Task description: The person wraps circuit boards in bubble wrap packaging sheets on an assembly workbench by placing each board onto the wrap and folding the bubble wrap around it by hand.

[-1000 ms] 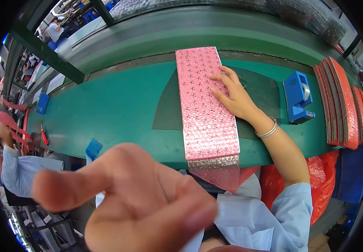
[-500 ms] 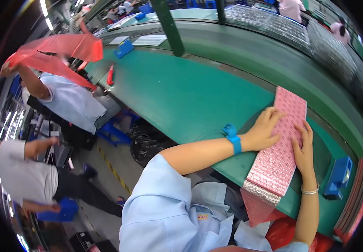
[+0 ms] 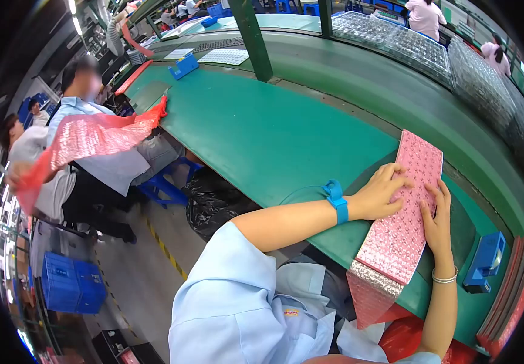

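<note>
Left grip (image 3: 378, 195) and right grip (image 3: 438, 225), both spread, apparently touch the pink pack (image 3: 390, 247), its underside hidden.

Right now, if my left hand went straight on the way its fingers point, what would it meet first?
The pink bubble-wrapped package, which your left hand appears to be touching. Past its far side, the green surface behind the table would probably come next, though depth is hard to judge.
</note>
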A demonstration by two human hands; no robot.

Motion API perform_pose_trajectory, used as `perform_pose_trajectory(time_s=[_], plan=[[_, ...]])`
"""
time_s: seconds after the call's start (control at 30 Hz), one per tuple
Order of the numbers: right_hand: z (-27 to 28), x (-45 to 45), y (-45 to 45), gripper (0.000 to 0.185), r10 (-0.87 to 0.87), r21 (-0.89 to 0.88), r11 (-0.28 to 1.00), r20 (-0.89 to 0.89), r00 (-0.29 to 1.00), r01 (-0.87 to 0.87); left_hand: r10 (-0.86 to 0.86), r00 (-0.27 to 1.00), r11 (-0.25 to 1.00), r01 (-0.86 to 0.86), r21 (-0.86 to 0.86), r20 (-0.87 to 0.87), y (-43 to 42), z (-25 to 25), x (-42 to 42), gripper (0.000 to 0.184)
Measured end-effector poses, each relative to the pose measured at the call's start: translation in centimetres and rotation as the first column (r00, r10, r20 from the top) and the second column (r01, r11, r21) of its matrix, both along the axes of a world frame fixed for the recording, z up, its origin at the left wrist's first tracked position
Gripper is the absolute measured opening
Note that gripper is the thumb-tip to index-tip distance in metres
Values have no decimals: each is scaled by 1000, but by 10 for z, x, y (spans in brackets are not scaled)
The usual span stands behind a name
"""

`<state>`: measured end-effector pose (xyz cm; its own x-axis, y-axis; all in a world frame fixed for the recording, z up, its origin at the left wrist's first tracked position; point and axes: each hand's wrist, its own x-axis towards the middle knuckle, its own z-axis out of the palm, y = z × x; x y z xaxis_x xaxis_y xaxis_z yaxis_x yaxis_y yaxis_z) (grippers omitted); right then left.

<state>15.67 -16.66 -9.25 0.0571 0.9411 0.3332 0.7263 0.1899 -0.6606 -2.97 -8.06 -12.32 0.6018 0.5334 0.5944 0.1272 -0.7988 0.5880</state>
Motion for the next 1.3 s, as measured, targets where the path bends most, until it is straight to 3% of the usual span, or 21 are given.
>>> perform_pose_trajectory(time_s=[0.27, 0.4, 0.6, 0.73, 1.3], plan=[[-8, 4, 6, 35, 57, -5, 998, 50, 997, -57, 78, 994, 995, -82, 53, 77, 2, -1, -10, 32], [-10, 6, 7, 36, -34, 43, 998, -125, 992, 40, 23, 995, 996, -15, -85, 100, 7, 1, -11, 29], [-10, 8, 7, 38, -40, 17, 999, -120, 992, 42, 25, 990, 999, -21, -24, 139, 7, 4, -12, 27], [-10, 8, 7, 39, -47, 28, 998, -47, 998, 49, 23, 991, 998, -16, -53, 131, 4, 8, -15, 27], [1, -1, 0, 37, -83, -14, 997, -30, 996, 82, 3, 996, 996, 4, -92, 85, 7, 8, -16, 27]])
